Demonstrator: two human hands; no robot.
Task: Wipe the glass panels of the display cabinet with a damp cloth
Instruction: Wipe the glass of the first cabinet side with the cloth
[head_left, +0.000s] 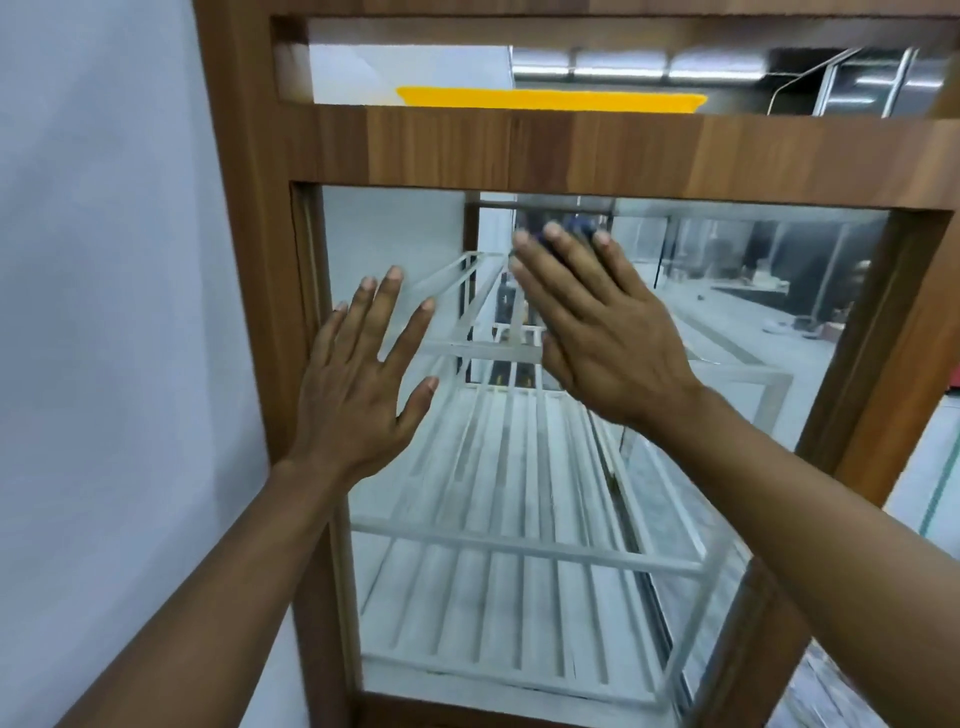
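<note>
While left hand (358, 384) braced spread-fingered on glass panel (519, 493), right hand (602, 332) pressed straight fingers (553, 275) over dark cloth (576, 231) near panel's top; even, overlapping strokes seemed best.

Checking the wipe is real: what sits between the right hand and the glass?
A dark blue cloth peeks out under the flat fingers of the right hand, against the glass panel; head view.

The wooden display cabinet (519, 150) holds white slatted shelves (509, 467), one above the other; a yellow tray (550, 98) shows in its upper opening.
</note>
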